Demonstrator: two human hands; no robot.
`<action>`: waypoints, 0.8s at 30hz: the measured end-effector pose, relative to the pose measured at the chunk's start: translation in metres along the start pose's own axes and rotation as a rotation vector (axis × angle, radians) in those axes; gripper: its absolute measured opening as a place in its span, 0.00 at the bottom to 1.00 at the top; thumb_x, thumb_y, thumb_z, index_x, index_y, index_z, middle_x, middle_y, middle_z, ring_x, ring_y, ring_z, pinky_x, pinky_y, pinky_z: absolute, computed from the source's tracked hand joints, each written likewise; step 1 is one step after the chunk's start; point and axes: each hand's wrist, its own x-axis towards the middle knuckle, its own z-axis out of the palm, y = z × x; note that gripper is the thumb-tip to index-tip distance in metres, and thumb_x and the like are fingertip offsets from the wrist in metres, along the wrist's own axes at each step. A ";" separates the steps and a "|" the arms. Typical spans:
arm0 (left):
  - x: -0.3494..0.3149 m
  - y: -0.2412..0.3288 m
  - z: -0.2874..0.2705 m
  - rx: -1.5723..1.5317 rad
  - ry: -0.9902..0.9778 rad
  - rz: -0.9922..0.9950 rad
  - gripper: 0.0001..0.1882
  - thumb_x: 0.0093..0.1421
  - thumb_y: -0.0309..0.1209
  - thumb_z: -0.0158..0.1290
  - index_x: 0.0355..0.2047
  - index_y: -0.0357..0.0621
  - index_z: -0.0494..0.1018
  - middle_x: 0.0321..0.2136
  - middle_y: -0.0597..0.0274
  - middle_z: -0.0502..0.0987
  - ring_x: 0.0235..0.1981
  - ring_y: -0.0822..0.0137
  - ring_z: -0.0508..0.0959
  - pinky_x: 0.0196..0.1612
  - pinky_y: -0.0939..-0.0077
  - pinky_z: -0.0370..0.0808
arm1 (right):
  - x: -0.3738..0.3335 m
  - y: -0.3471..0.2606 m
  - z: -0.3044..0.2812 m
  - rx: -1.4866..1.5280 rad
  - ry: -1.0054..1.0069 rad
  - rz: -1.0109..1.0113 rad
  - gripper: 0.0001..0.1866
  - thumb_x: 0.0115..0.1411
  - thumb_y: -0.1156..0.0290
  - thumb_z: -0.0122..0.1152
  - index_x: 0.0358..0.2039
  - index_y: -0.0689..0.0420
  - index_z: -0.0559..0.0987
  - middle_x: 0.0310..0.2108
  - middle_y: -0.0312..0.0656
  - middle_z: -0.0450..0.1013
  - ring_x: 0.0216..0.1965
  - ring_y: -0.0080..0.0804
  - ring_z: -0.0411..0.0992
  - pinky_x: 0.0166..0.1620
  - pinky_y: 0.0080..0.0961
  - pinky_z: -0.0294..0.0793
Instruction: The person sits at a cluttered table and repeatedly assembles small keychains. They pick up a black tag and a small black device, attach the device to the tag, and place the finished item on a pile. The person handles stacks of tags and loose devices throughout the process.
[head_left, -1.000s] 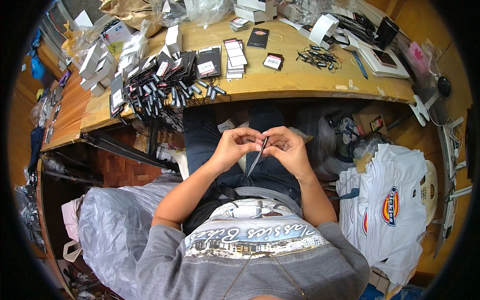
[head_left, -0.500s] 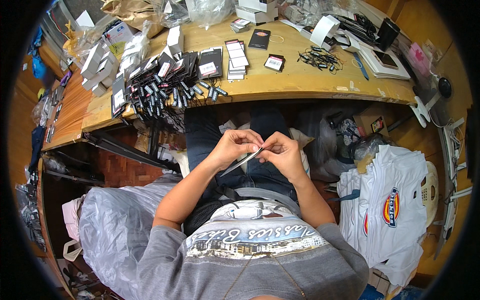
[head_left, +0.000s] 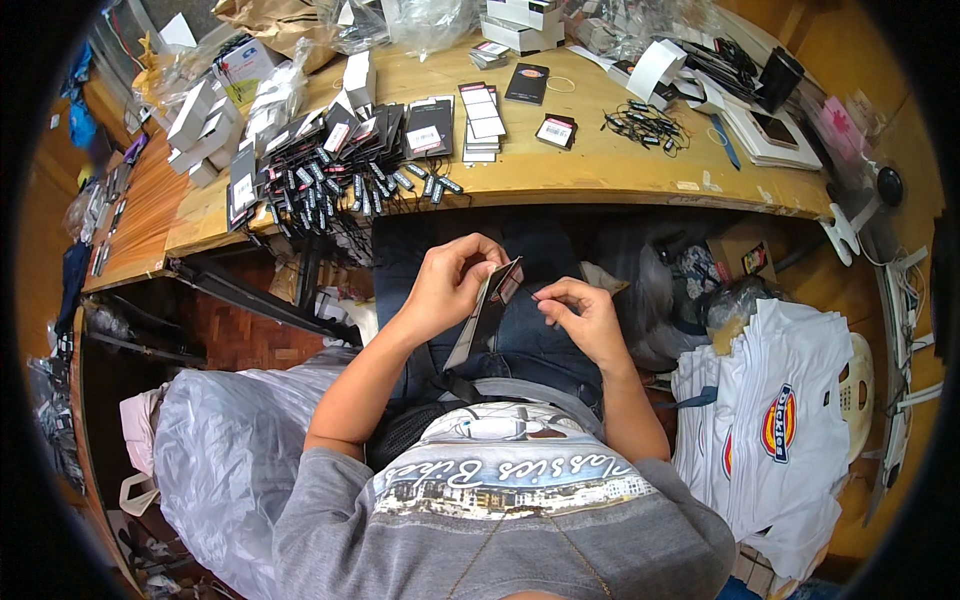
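Over my lap, my left hand (head_left: 447, 287) is closed on black hang tags (head_left: 487, 325), gripping them near the top edge. They are tilted, and one face shows a small light and reddish patch. Just to the right, my right hand (head_left: 588, 318) is pinched at thumb and forefinger. A thin dark cord (head_left: 529, 293) runs from the tags to those fingertips; its end is hidden there. On the table's near left, a heap of black hang tags (head_left: 345, 140) lies with black cords and seals (head_left: 335, 190) hanging over the edge.
On the wooden table (head_left: 600, 180) lie stacked labels (head_left: 483, 125), a black card (head_left: 526, 84), a small tag stack (head_left: 556, 130) and loose black cords (head_left: 645, 127). White folded shirts (head_left: 765, 430) are piled at my right. A large plastic bag (head_left: 225, 470) stands at my left.
My hands have moved apart; the right hand has drawn away to the right with the cord. My left hand has raised and turned the tags, so their dark face shows.
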 end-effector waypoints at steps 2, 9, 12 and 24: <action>0.001 0.000 -0.005 0.149 0.040 0.197 0.02 0.49 0.17 0.43 0.23 0.34 0.64 0.27 0.61 0.70 0.27 0.78 0.68 0.28 0.86 0.65 | -0.001 0.004 -0.006 -0.097 0.015 -0.091 0.04 0.46 0.80 0.55 0.25 0.64 0.74 0.23 0.35 0.68 0.23 0.18 0.65 0.28 0.12 0.63; 0.001 -0.003 -0.002 -0.236 0.002 -0.003 0.02 0.51 0.19 0.44 0.23 0.35 0.62 0.29 0.54 0.71 0.27 0.78 0.70 0.31 0.87 0.69 | -0.010 0.012 -0.030 0.034 0.062 0.011 0.06 0.47 0.82 0.51 0.28 0.65 0.74 0.23 0.36 0.67 0.24 0.20 0.64 0.29 0.13 0.63; 0.002 -0.010 0.002 -0.296 0.010 -0.071 0.04 0.51 0.20 0.45 0.22 0.36 0.61 0.28 0.52 0.72 0.25 0.78 0.71 0.28 0.88 0.68 | -0.009 0.007 -0.029 0.058 0.083 -0.081 0.08 0.49 0.83 0.48 0.31 0.66 0.73 0.25 0.37 0.66 0.25 0.20 0.65 0.29 0.13 0.65; 0.009 0.005 0.020 -0.423 0.028 -0.144 0.05 0.45 0.22 0.52 0.24 0.36 0.69 0.19 0.62 0.72 0.21 0.76 0.71 0.26 0.86 0.67 | -0.003 -0.014 -0.011 0.492 0.127 -0.076 0.06 0.47 0.82 0.53 0.28 0.65 0.71 0.25 0.44 0.70 0.25 0.29 0.71 0.31 0.19 0.72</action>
